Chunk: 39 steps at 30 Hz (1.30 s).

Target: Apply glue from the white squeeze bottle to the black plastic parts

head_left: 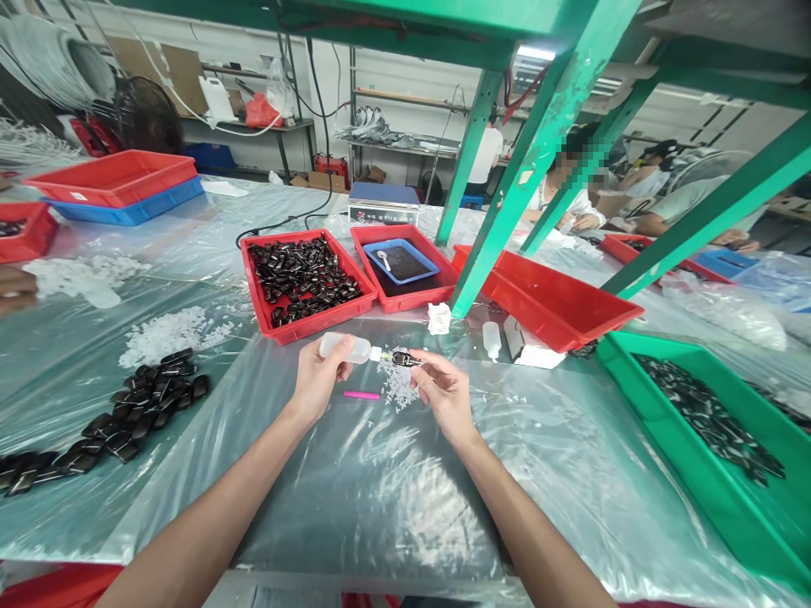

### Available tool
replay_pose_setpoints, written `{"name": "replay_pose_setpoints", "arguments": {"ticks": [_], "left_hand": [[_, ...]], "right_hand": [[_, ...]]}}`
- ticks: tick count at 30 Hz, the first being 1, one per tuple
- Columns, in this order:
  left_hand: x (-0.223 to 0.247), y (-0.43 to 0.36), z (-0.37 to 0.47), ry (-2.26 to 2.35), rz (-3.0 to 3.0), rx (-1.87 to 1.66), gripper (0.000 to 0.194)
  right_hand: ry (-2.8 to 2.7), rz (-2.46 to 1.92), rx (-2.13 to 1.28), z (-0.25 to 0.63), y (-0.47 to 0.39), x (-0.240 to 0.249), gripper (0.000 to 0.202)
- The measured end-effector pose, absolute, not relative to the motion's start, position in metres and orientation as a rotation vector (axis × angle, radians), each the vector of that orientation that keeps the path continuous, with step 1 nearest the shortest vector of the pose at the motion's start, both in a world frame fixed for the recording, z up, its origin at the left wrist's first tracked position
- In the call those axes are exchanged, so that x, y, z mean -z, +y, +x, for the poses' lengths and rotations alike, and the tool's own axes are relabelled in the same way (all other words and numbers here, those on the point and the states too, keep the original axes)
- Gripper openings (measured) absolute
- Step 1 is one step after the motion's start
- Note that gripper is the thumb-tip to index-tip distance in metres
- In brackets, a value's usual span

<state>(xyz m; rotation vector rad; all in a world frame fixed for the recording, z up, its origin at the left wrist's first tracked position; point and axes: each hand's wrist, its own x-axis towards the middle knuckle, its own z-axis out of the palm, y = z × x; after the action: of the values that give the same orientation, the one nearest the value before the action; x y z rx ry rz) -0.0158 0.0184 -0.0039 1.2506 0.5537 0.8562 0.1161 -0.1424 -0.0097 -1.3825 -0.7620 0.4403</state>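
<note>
My left hand (321,377) is closed round a translucent squeeze bottle (355,348), which lies almost level with its narrow tip pointing right. That tip meets, or nearly meets, the end of a small black plastic part (404,359) with pale markings. The black part is pinched between the fingers and thumb of my right hand (445,390). Beneath the two, small white plastic pieces (400,390) lie scattered on the plastic-covered table (380,498). A pink stick (361,395) rests just left of them.
Behind my hands stand a red tray (310,328) of black parts and a red tray (415,297) holding a blue one. A second bottle (491,340) lies to the right, near a green bin (684,456). Black parts (152,401) are heaped at left. Green posts (494,211) rise behind.
</note>
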Motion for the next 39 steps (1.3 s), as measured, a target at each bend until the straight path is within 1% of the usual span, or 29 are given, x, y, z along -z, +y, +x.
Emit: {"name": "replay_pose_setpoints", "arguments": {"ticks": [10,17,21,25,27,31,35,39], "left_hand": [[0.003,0.019,-0.016,0.546,1.230,-0.793,0.040],[-0.002,0.022,-0.016,0.551,1.106,-0.861,0.038],[-0.001,0.029,-0.014,0.580,1.072,-0.846,0.044],[0.008,0.034,-0.010,0.678,1.243,-0.792,0.057],[0.015,0.034,-0.007,0.694,1.337,-0.747,0.057],[0.030,0.037,-0.005,0.695,1.504,-0.677,0.050],[0.039,0.042,-0.008,0.645,1.685,-0.662,0.046],[0.030,0.048,-0.015,0.611,1.959,-0.731,0.058]], "right_hand": [[-0.751,-1.400,-0.416,0.115,-0.141,0.011,0.026],[-0.722,-1.374,-0.390,0.118,-0.140,0.013,0.028],[-0.699,-1.361,-0.366,0.119,-0.139,0.014,0.028],[-0.696,-1.352,-0.370,0.120,-0.138,0.015,0.027],[-0.698,-1.347,-0.373,0.120,-0.138,0.015,0.026],[-0.686,-1.339,-0.379,0.120,-0.137,0.015,0.022],[-0.674,-1.340,-0.372,0.120,-0.137,0.015,0.024],[-0.674,-1.354,-0.374,0.120,-0.137,0.015,0.027]]}}
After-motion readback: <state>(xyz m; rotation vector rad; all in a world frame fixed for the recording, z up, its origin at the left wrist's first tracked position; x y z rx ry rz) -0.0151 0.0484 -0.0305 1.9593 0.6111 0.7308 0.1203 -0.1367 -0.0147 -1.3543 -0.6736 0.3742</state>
